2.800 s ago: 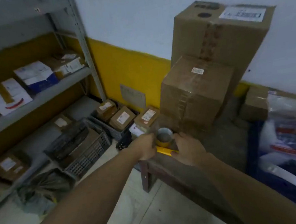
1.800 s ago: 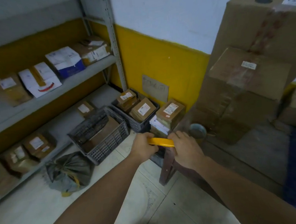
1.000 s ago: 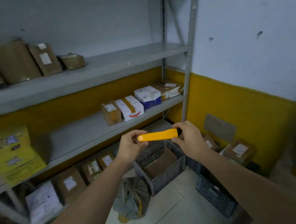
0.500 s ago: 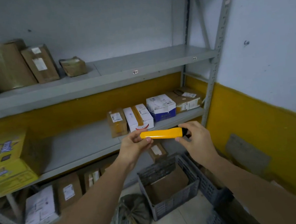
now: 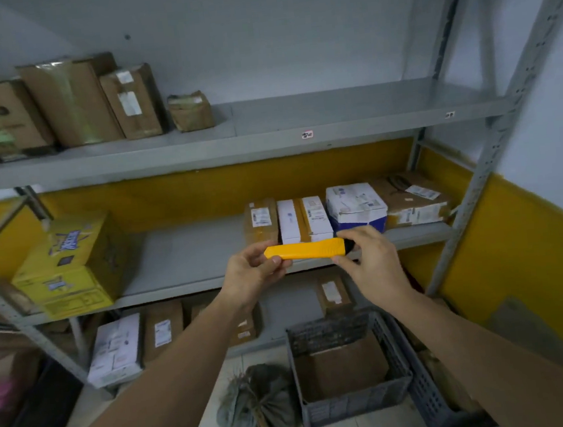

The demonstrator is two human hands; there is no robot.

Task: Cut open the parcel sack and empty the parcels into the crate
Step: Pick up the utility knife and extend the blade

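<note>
A yellow utility knife point(image 5: 304, 250) with a black tip is held level at chest height. My left hand point(image 5: 253, 275) pinches its left end and my right hand point(image 5: 368, 256) grips the black tip end. No blade shows. Below on the floor lies a grey tied parcel sack point(image 5: 257, 410) with a yellow strap. Right beside the sack stands a grey slatted plastic crate point(image 5: 355, 407) with a brown cardboard sheet lying in it.
A grey metal shelf rack point(image 5: 266, 139) fills the wall ahead, holding cardboard parcels, white boxes and a yellow carton point(image 5: 72, 264). A second dark crate point(image 5: 432, 402) stands right of the first. The yellow and white wall point(image 5: 532, 258) closes the right side.
The knife was lifted from the bench by the big cartons. My view has swung left to the shelves, and both hands still hold the knife, now higher with sack and crate below.
</note>
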